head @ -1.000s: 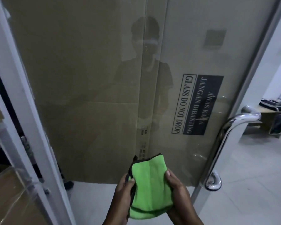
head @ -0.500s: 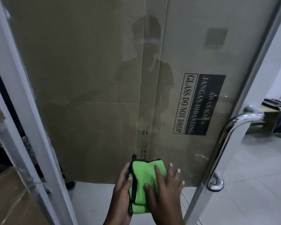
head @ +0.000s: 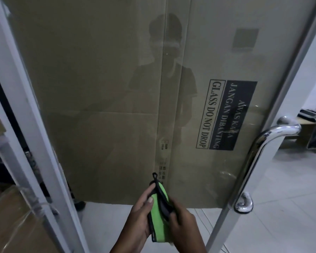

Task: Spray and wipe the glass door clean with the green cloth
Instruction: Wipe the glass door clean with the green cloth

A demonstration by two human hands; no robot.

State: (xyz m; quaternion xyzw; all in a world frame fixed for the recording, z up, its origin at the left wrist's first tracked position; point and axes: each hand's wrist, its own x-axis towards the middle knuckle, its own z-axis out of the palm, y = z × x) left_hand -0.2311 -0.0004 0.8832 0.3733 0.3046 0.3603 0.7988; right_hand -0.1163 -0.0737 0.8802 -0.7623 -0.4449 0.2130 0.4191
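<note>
- Low before the glass door (head: 117,88), both hands met on the green cloth (head: 158,216), folded and edge-on.
- Left hand (head: 139,218) gripped its left side, thumb on top.
- Right hand (head: 182,225) curled over its right edge.
- Chrome handle (head: 257,161) stood off right.

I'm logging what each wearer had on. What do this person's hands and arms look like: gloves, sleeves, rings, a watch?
Both the left hand and the right hand are bare: no gloves and no rings in view. The forearms show no sleeve or watch as far as the frame's bottom edge. Fingernails are short and unpainted.
</note>
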